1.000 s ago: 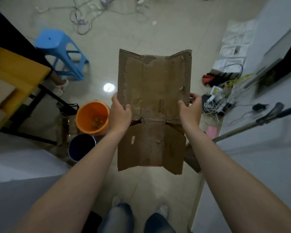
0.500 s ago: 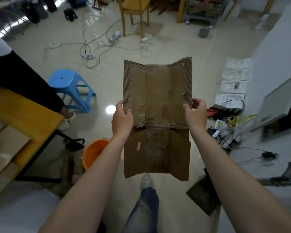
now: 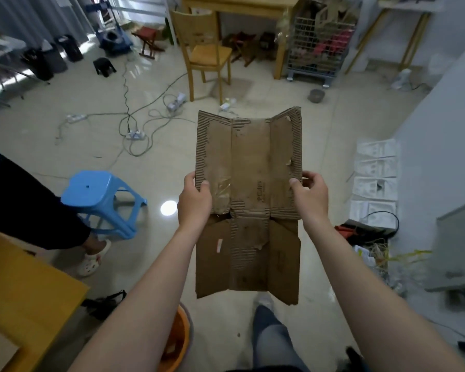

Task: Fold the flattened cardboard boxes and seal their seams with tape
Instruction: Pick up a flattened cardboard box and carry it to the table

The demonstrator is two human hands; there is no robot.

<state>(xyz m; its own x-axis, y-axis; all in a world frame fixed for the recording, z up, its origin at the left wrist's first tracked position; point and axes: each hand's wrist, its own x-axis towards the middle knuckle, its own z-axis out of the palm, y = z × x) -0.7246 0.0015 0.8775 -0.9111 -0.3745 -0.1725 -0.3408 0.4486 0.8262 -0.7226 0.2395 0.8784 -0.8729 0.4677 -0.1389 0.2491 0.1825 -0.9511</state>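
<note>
A worn, flattened brown cardboard box is held in the air above the pale tiled floor, in the middle of the view. Its long side points away from the person. Its two side panels are bent a little upward along the creases, so the sheet makes a shallow trough. Old clear tape shines on the left panel.

The left hand grips the edge at nine o'clock of the sheet, with the thumb on the upper face; its other fingers are hidden under the cardboard. The right hand grips the edge at three o'clock, with the thumb on top and the fingers curled round the edge.

At nine o'clock from the box stands a light blue plastic stool, and near it is a foot of another person in a white clog. At twelve o'clock, well apart, stands a wooden chair. A yellow worktop is at eight o'clock. An orange plastic bucket is at seven o'clock, partly hidden by the left forearm. White sheets of paper lie on the floor at three o'clock.
</note>
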